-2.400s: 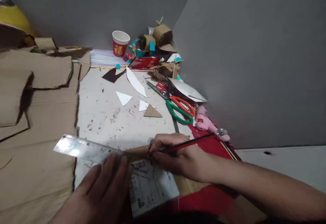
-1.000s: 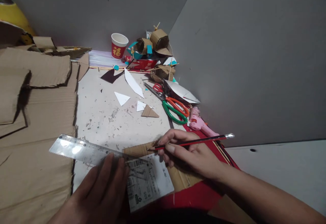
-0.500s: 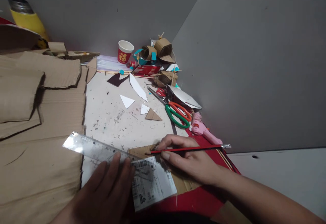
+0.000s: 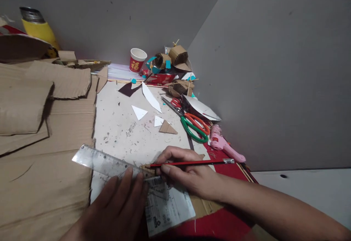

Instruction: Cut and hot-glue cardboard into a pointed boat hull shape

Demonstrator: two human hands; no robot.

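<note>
Here in the head view, the right hand [image 4: 189, 171] has the pencil [image 4: 203, 162] pinched between thumb and fingers, while the left hand [image 4: 117, 201] lies flat, fingers spread on the ruler [image 4: 102, 162], wrapped around nothing. And there's the tight spot: the pencil's tip is just past the right hand's fingertips, on the side facing the left hand, right beside the ruler's far edge. Whether they touch, I can't tell. The left hand is the nearer one to the ruler.

Now the lines: the pencil runs almost straight across, tip toward the left hand, silver end back over the right wrist. The ruler slants, one end well out beyond the left hand, the other coming nearer and rightward toward the printed label [image 4: 171, 208]. Below the right hand, brown cardboard [image 4: 205, 206] shows; beyond it, scissors [image 4: 184, 118].
</note>
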